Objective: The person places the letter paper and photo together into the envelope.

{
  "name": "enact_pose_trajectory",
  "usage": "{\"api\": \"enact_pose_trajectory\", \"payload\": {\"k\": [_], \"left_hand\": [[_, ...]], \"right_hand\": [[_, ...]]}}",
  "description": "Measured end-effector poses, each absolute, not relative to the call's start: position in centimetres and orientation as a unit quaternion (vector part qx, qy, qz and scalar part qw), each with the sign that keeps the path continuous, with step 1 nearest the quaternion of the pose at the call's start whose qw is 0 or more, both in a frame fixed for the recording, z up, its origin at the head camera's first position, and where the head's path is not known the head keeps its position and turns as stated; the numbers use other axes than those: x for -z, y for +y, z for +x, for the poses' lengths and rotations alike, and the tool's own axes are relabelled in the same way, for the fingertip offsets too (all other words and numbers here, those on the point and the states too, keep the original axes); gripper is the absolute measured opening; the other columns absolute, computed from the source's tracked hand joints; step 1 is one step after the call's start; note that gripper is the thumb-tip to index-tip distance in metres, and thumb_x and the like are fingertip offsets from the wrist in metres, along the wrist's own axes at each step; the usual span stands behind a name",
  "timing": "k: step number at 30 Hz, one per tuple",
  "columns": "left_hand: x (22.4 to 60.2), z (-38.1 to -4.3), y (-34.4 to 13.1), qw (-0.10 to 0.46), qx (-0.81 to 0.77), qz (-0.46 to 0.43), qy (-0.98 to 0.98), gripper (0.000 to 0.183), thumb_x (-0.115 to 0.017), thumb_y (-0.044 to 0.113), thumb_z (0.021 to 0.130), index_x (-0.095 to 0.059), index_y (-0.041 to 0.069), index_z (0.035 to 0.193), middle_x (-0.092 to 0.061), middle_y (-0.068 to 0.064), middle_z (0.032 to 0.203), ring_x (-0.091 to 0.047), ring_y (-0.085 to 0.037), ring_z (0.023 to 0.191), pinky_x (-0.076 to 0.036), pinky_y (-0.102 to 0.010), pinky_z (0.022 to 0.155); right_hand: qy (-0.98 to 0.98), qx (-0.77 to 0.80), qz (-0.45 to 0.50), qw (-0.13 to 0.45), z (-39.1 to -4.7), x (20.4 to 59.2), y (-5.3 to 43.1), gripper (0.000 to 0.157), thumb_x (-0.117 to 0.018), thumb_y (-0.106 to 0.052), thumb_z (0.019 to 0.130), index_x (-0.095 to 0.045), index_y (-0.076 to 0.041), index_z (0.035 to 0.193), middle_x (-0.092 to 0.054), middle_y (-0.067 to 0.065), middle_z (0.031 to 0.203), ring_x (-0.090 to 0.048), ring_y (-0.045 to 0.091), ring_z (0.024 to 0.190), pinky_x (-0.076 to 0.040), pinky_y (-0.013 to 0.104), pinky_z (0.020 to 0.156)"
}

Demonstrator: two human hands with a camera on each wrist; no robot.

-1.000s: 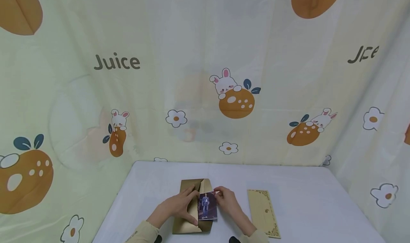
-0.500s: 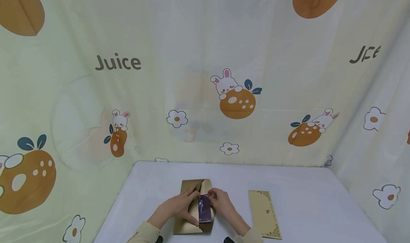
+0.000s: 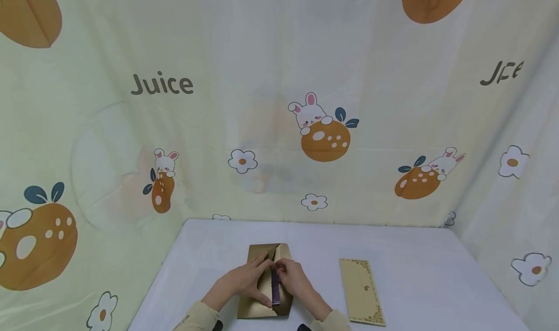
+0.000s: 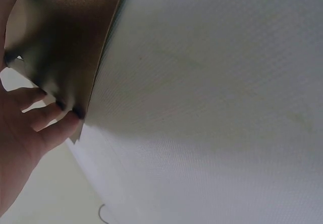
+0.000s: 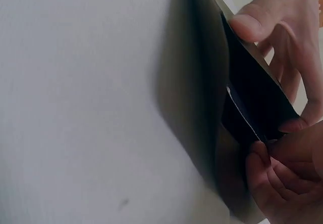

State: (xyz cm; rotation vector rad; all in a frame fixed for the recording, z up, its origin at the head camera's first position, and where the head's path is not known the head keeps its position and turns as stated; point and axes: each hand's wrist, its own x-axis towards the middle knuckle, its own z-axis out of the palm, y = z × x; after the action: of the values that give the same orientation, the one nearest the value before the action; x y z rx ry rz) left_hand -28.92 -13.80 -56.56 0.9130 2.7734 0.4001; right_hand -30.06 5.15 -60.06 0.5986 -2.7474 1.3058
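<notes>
Reaching in from the near edge, two cream sleeves [image 3: 198, 316] end above black bands [image 3: 217, 325] at the person's wrists. The left hand [image 3: 248, 281] lies with thumb and fingers spread across a metallic gold paper envelope [image 3: 255, 310], pressing along the edge of its long opening; the right-wrist view shows the thumb and another fingertip on that edge, well apart from each other. Opposite it, the right hand [image 3: 294, 278] has its fingers curled in, thumb and forefinger pinching the upper end of a dark purple, glossy rectangular photo print [image 3: 275, 289]. Only a narrow upright strip of the print shows, at the envelope's opening between the two hands; the rest is hidden under the gold panel beneath the left hand.

To the right of the envelope, well apart from it, a pale yellow rectangular card [image 3: 363, 292] with brown scrollwork in two corners and a small brown mark near its middle lies flat, slightly slanted. Envelope and card both rest on a white-covered table [image 3: 419, 273]. Behind it hangs a pale cream curtain [image 3: 253, 40] printed with white rabbits [image 3: 311, 113], orange fruits [image 3: 325, 144], white flowers [image 3: 242, 161] and the dark word "Juice" [image 3: 161, 84].
</notes>
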Motion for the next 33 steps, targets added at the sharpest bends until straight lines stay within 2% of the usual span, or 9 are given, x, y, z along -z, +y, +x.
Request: {"api": "enact_pose_trajectory", "payload": {"k": [3, 11, 15, 21, 23, 27, 33], "left_hand": [[56.6, -28.9, -13.7, 0.094, -0.131, 0.312, 0.936, 0.091, -0.065, 0.074, 0.058, -0.032, 0.031, 0.131, -0.018, -0.019, 0.151, -0.04, -0.035, 0.129, -0.047, -0.046, 0.088], [56.7, -29.1, -13.4, 0.091, -0.128, 0.313, 0.937, 0.094, -0.063, 0.075, 0.058, -0.028, 0.034, 0.136, -0.018, -0.018, 0.152, -0.042, -0.035, 0.127, -0.047, -0.046, 0.087], [56.9, -29.2, -13.4, 0.094, -0.125, 0.309, 0.938, 0.095, -0.062, 0.076, 0.057, -0.028, 0.034, 0.135, -0.016, -0.016, 0.152, -0.039, -0.033, 0.13, -0.046, -0.046, 0.089], [57.3, -29.5, -13.6, 0.104, -0.124, 0.296, 0.941, 0.096, -0.059, 0.08, 0.055, -0.027, 0.036, 0.134, -0.015, -0.014, 0.153, -0.042, -0.031, 0.128, -0.047, -0.045, 0.088], [57.3, -29.5, -13.6, 0.108, -0.127, 0.294, 0.941, 0.096, -0.059, 0.08, 0.055, -0.027, 0.037, 0.134, -0.015, -0.013, 0.154, -0.042, -0.032, 0.128, -0.047, -0.045, 0.087], [57.3, -29.4, -13.8, 0.109, -0.129, 0.296, 0.94, 0.096, -0.06, 0.079, 0.056, -0.026, 0.037, 0.135, -0.014, -0.012, 0.154, -0.041, -0.032, 0.128, -0.048, -0.045, 0.086], [57.1, -29.2, -14.0, 0.097, -0.123, 0.299, 0.941, 0.099, -0.06, 0.079, 0.057, -0.028, 0.032, 0.138, -0.016, -0.013, 0.153, -0.042, -0.033, 0.127, -0.048, -0.046, 0.084]], "right_hand": [[-0.891, -0.413, 0.186, 0.015, -30.0, 60.0, 5.0, 0.017, -0.056, 0.0, 0.084, -0.064, -0.003, 0.097, -0.067, 0.004, 0.083, -0.055, 0.005, 0.07, -0.045, 0.018, 0.057], [-0.894, -0.404, 0.194, 0.011, -29.8, 59.7, 4.6, 0.014, -0.052, 0.003, 0.081, -0.062, -0.007, 0.086, -0.056, -0.005, 0.067, -0.046, 0.003, 0.058, -0.039, 0.017, 0.051], [-0.892, -0.408, 0.192, 0.005, -29.7, 59.5, 4.5, 0.014, -0.053, 0.004, 0.081, -0.062, -0.006, 0.087, -0.056, -0.004, 0.067, -0.046, 0.004, 0.058, -0.039, 0.018, 0.05], [-0.895, -0.405, 0.187, -0.001, -29.5, 59.3, 4.4, 0.013, -0.053, 0.001, 0.083, -0.062, -0.008, 0.088, -0.055, -0.005, 0.069, -0.045, 0.003, 0.058, -0.038, 0.018, 0.048], [-0.895, -0.404, 0.19, -0.005, -29.4, 59.3, 4.4, 0.013, -0.053, 0.001, 0.084, -0.062, -0.007, 0.09, -0.056, -0.003, 0.07, -0.046, 0.004, 0.058, -0.039, 0.019, 0.048], [-0.894, -0.401, 0.199, -0.002, -29.1, 59.0, 4.8, 0.015, -0.056, -0.003, 0.087, -0.063, -0.005, 0.1, -0.064, 0.001, 0.081, -0.056, 0.007, 0.069, -0.046, 0.02, 0.057], [-0.899, -0.374, 0.224, 0.029, -28.3, 58.3, 6.5, 0.033, -0.063, -0.008, 0.085, -0.057, -0.002, 0.116, -0.065, 0.009, 0.1, -0.061, 0.017, 0.088, -0.051, 0.028, 0.073]]}}
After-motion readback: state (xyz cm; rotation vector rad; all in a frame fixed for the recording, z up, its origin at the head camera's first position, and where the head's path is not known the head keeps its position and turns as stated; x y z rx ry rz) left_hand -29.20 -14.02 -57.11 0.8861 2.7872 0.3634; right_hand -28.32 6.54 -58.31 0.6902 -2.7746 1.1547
